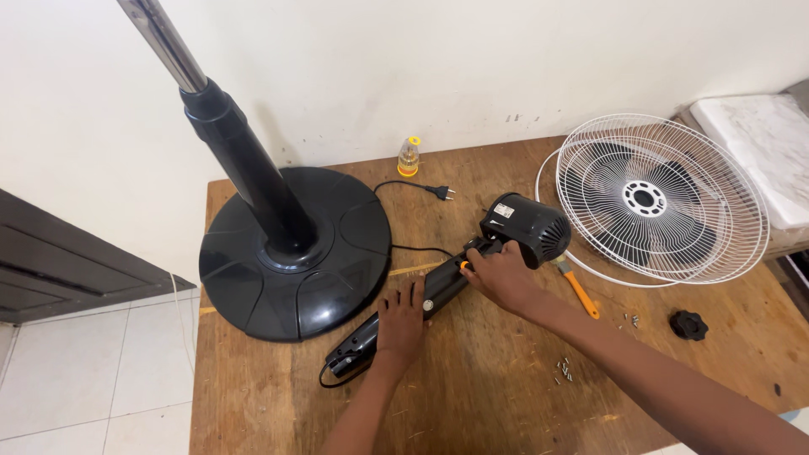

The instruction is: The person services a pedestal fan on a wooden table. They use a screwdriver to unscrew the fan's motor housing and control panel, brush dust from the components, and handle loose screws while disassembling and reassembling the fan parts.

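Hands work the black plastic fan motor housing [472, 261] on the wooden desk [472, 396]: left hand [401, 320] pressing flat and open on its neck, right hand [503, 274] at two o'clock from it, closed around an orange-tipped tool.

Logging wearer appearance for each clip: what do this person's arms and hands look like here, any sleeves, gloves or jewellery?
Both forearms are bare as far as the frame shows: no sleeves visible. The left hand and right hand wear no gloves. No watch, bracelet or ring can be made out. Fingernails look short, though they are too small to tell more.
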